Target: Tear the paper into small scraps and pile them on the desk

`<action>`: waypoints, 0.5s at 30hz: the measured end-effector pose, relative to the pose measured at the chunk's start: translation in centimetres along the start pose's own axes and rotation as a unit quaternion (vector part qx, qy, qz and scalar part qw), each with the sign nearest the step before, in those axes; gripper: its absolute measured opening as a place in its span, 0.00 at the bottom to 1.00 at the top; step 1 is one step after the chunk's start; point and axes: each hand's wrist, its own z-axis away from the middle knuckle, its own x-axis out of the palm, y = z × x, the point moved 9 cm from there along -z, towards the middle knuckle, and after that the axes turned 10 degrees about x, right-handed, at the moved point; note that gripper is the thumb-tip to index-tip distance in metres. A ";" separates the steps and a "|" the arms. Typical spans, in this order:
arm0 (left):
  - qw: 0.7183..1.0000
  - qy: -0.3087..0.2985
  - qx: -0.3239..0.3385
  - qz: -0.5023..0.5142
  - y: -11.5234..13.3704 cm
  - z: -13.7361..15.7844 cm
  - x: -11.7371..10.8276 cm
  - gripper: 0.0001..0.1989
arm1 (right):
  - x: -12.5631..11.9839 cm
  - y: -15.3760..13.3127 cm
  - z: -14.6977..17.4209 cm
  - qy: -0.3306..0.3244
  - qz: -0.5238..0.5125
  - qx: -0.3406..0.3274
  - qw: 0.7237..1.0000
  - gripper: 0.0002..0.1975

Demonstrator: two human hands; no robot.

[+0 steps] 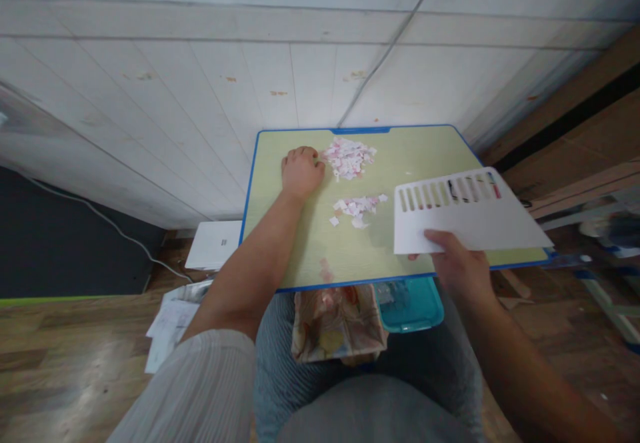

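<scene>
One larger scrap pile [349, 159] and one smaller scrap pile [358, 209], both loose paper, on a yellow table [425, 153] with blue edging. One left hand [303, 173], on the table just left of the larger scrap pile, fingers curled; cannot tell whether they grip anything. One right hand [463, 268], clamped on the near edge of a slotted white card [485, 226], raised over the table's right side. One teal tub [417, 307], below the near edge.

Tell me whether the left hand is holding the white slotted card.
No: the right hand holds the white slotted card, while the left hand is on the table.
</scene>
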 end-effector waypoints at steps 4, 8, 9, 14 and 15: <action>1.000 0.001 -0.001 -0.005 0.0 0.0 -0.1 0.13 | -1.8 1.2 -3.8 0.011 -0.094 0.027 0.995 0.11; 1.000 -0.004 0.002 -0.012 -0.1 -0.1 0.0 0.15 | -1.9 1.9 -5.7 0.017 -0.080 0.017 0.997 0.14; 1.000 -0.004 0.003 -0.015 -0.1 -0.1 0.0 0.16 | -1.8 2.0 -5.8 0.015 -0.076 0.017 0.997 0.14; 1.000 0.000 0.001 -0.025 -0.3 -0.2 0.0 0.15 | -0.6 1.9 -5.8 -0.009 -0.054 0.010 0.998 0.20; 1.000 0.000 0.000 -0.024 -0.4 -0.2 0.0 0.15 | -0.5 1.9 -5.8 -0.015 -0.049 0.007 0.999 0.22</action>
